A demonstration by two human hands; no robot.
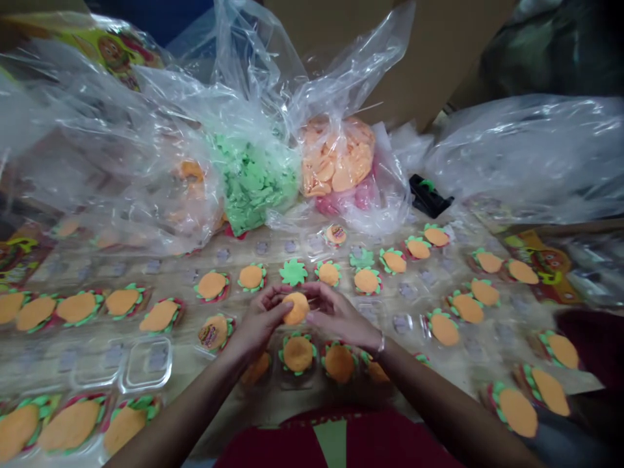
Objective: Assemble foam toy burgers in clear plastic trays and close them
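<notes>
So the left hand [262,320] has an orange disc [296,309] pinched between thumb and fingers, pretty much dead centre in front of the body. The right hand [344,320] is right up against it from the other side, fingers curled with the thumb by the disc's edge. Can't tell if that one is actually gripping or just touching. There's a thin bracelet [381,344] on the right wrist.

Just beyond the grip sits a green leaf [293,272], frilly edges, with nothing orange on top. Closer to the body than the grip there's a row of toy burgers [298,354], orange on top with green poking out, partly behind the forearms. More burgers spread out both left and right of the hands. Near the left wrist, one has a printed sticker [209,334] on it. Further left and nearer the body, a clear tray [166,374] sits on the table [199,367].

Past the leaf, well away from the grip, are a bag of green pieces [258,179] and, to its right, a bag of orange discs [336,159]. Right of those lies some black thing [429,197], can't make out what.
</notes>
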